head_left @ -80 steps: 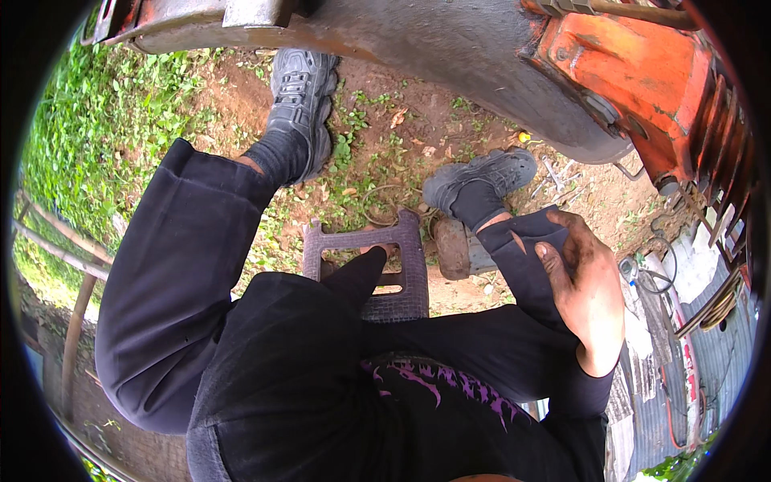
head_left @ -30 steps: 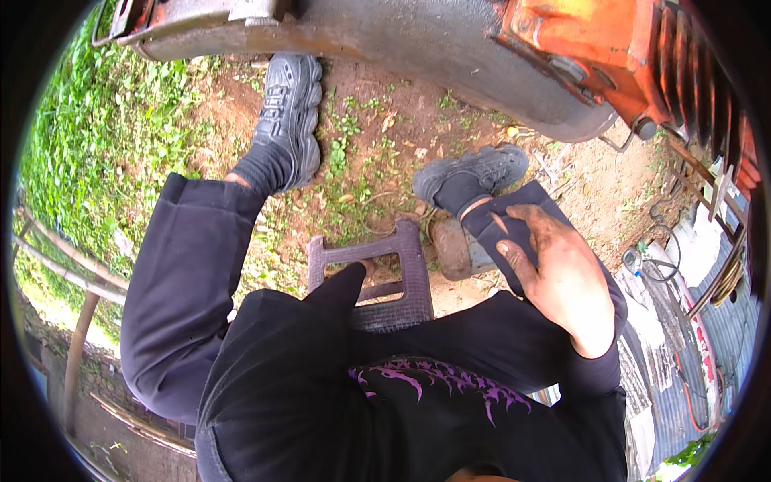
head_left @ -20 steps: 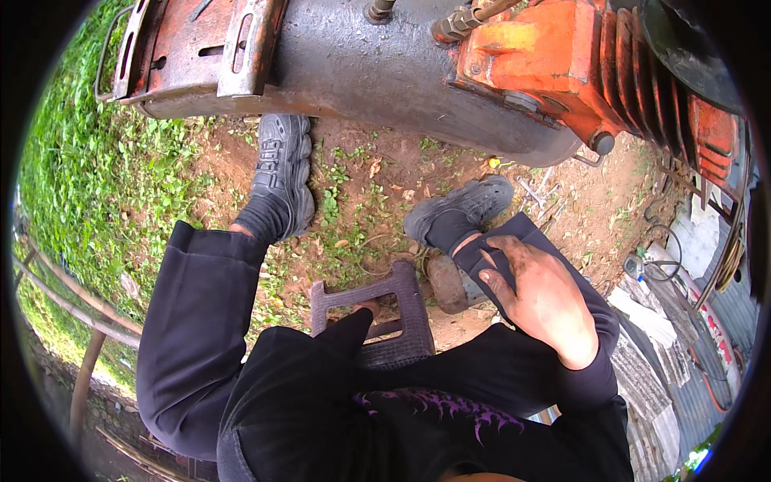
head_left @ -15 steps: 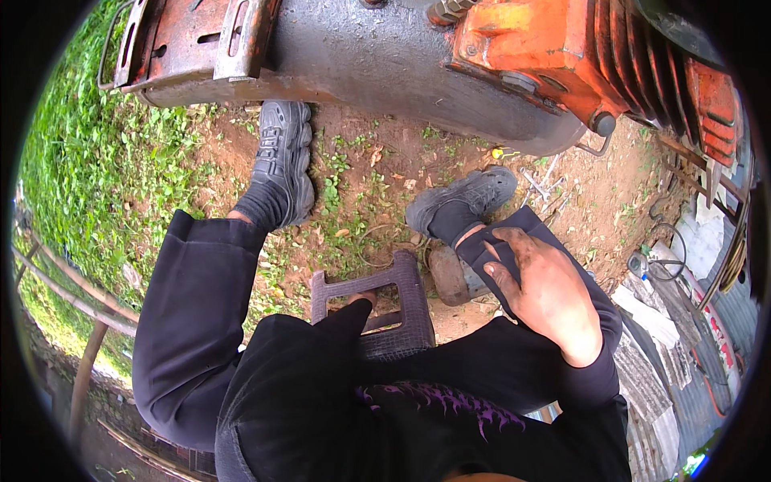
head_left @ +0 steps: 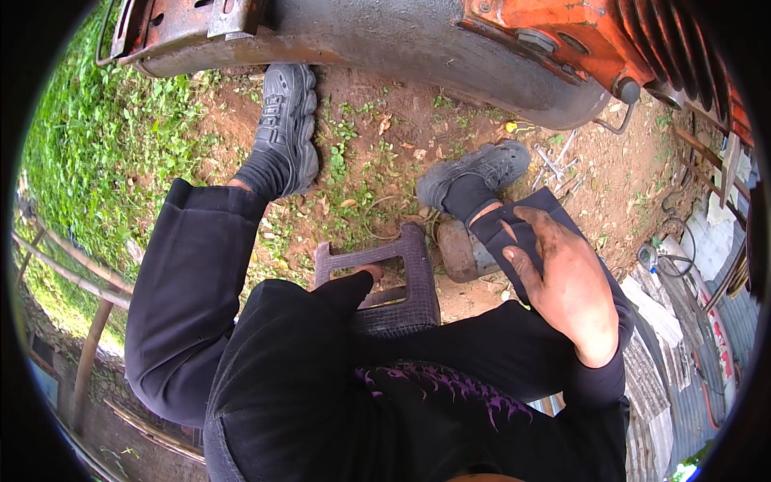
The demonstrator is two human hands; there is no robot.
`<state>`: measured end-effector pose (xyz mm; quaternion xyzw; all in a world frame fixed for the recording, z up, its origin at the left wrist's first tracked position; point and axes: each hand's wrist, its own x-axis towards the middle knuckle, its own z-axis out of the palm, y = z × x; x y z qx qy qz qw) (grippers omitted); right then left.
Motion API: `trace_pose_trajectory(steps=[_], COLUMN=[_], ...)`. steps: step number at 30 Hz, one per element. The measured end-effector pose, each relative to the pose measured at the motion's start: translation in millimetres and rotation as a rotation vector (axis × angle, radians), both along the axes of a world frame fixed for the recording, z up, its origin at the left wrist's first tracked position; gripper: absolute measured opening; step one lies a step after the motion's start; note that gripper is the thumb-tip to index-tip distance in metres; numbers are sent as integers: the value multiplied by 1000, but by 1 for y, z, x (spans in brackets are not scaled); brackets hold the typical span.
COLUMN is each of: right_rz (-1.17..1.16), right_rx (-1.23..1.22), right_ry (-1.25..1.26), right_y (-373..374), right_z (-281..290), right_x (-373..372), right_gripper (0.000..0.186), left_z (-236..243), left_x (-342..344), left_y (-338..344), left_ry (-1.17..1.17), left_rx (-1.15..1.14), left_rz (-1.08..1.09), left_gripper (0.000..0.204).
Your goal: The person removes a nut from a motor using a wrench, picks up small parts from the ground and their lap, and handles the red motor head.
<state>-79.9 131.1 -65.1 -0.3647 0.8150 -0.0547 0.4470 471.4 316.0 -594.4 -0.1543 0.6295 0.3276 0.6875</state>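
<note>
My right hand (head_left: pixel 562 281) lies flat on my right knee (head_left: pixel 526 233), grimy, fingers stretched out and holding nothing. My left hand (head_left: pixel 368 273) is almost wholly hidden by a black sleeve. Only a fingertip shows, touching the inner edge of the purple-brown plastic stool (head_left: pixel 409 265) between my legs. I cannot tell whether that hand grips the stool. Both legs are in black trousers, with the left shoe (head_left: pixel 285 120) and the right shoe (head_left: pixel 478 173) planted on bare soil.
A large grey and orange machine body (head_left: pixel 418 48) spans the top. A rusty cylinder (head_left: pixel 462 251) lies by the stool. Small metal tools (head_left: pixel 554 165) lie on the dirt. Grass (head_left: pixel 88 153) and poles are at left, corrugated sheets (head_left: pixel 675 353) at right.
The view has shifted a little over the machine and ground. My right hand stays on the knee, the left stays at the stool, and my feet keep their places.
</note>
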Motion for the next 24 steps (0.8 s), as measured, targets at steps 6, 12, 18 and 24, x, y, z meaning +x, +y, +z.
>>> trace_pose_trajectory(steps=[6, 12, 18, 24], right_rz=[-10, -8, -4, -14], right_rx=[5, 9, -38, 67], right_ry=[18, 23, 32, 56], right_y=[0, 2, 11, -2], right_z=[4, 10, 10, 11], right_x=[1, 5, 8, 2], right_gripper=[39, 40, 40, 42], left_z=[74, 79, 52, 24], left_x=[-73, -61, -39, -33], left_y=[-83, -92, -60, -18], left_ry=[-238, -390, -560, -697], left_rx=[-25, 67, 134, 91], left_rz=[648, 795, 930, 1064], left_gripper=[56, 53, 51, 47])
